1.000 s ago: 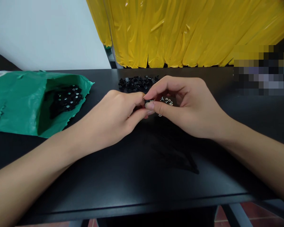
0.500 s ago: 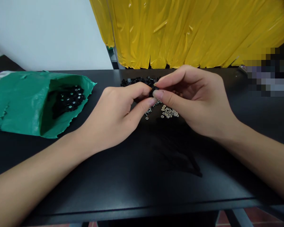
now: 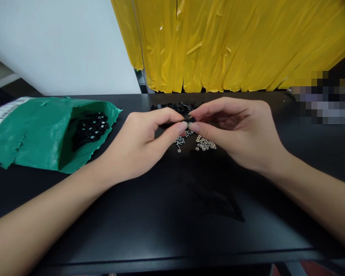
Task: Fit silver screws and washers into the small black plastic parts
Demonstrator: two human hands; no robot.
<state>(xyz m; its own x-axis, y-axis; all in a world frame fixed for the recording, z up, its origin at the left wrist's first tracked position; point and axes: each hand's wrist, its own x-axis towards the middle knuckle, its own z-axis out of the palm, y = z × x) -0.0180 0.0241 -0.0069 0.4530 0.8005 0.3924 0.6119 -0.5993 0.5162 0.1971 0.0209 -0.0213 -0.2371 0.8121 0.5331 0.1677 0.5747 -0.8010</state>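
Both hands meet over the middle of the black table, fingertips almost touching. My left hand (image 3: 149, 142) pinches a small black part (image 3: 189, 120) between thumb and forefinger. My right hand (image 3: 238, 132) closes its thumb and forefinger on the same part from the right. Fingers cover most of it, so its exact kind cannot be made out. Just below the fingertips lie loose silver screws (image 3: 179, 142) and a small heap of washers (image 3: 206, 143). Behind the hands is a pile of small black parts (image 3: 176, 106).
A torn green plastic bag (image 3: 34, 130) lies open on the left, with black parts with silver centres (image 3: 93, 126) inside. Yellow plastic strips (image 3: 212, 46) and a white panel (image 3: 74, 42) stand behind the black table (image 3: 166, 222). The far right is pixelated.
The view has tilted slightly, so everything sits lower in the picture. Both hands keep their pinch on the small black part, with the fingertips slightly rearranged.
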